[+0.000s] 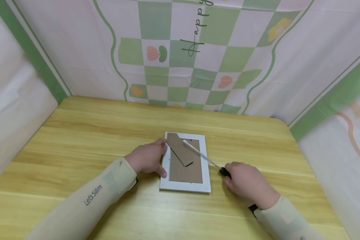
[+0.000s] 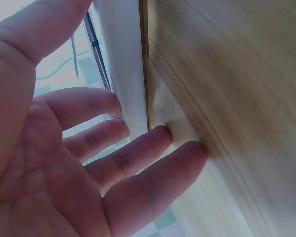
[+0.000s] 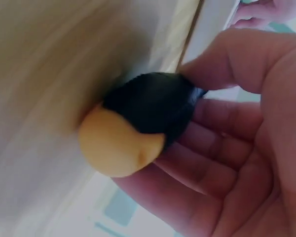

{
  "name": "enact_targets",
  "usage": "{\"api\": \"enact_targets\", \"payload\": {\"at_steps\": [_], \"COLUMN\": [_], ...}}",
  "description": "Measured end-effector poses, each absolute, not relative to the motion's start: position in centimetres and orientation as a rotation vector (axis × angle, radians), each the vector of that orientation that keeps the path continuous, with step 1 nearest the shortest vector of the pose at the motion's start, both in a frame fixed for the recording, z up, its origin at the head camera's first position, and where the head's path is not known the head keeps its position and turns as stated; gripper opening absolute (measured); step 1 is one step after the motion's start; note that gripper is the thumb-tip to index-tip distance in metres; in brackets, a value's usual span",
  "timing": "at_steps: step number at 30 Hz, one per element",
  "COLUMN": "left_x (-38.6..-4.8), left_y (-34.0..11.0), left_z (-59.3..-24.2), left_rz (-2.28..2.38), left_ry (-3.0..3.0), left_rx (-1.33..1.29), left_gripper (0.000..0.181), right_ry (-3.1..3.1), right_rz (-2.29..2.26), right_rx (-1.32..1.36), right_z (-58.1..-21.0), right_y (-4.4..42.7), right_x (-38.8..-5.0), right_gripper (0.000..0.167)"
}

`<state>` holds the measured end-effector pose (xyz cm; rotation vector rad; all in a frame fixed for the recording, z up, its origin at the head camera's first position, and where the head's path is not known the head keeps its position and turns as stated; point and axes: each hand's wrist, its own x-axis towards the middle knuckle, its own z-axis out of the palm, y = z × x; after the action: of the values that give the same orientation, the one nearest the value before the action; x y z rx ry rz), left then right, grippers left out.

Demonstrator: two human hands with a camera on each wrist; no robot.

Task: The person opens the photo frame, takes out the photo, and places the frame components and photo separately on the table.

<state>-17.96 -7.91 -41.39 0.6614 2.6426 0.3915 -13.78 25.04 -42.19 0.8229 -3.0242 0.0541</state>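
A white picture frame (image 1: 205, 166) lies back-up on the table, showing its brown backboard (image 1: 184, 175) and a brown stand leg (image 1: 180, 150). My left hand (image 1: 148, 156) rests at the frame's left side, fingers spread and touching its edge; in the left wrist view the fingers (image 2: 138, 182) look nearly straight. My right hand (image 1: 247, 181) grips a screwdriver (image 1: 210, 161) by its handle. Its long metal shaft crosses over the frame's right border, the tip above the stand leg; whether it touches cannot be told. The handle's black and orange end (image 3: 116, 143) shows in the right wrist view.
The wooden table (image 1: 93, 133) carries the frame near its middle. Behind it hangs a green and white checked cloth (image 1: 184, 66), and pale cloths with green bands stand at both sides.
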Motion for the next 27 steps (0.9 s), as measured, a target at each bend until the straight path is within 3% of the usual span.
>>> {"api": "enact_targets", "payload": {"at_steps": [18,27], "left_x": [-17.9,-17.9], "left_y": [-7.9,-7.9], "left_z": [-41.6,-41.6], "left_rz": [0.404,0.406], "left_ry": [2.643,2.645], "left_rx": [0.651,0.647], "left_gripper": [0.099,0.099], "right_ry": [-3.297,-3.431], "right_rz": [0.117,0.118], "right_rx": [0.218,0.127], "right_z": [-41.5,-40.9], "right_y": [33.9,35.7], "right_x": [-15.1,-15.6], "right_gripper": [0.023,0.027]}}
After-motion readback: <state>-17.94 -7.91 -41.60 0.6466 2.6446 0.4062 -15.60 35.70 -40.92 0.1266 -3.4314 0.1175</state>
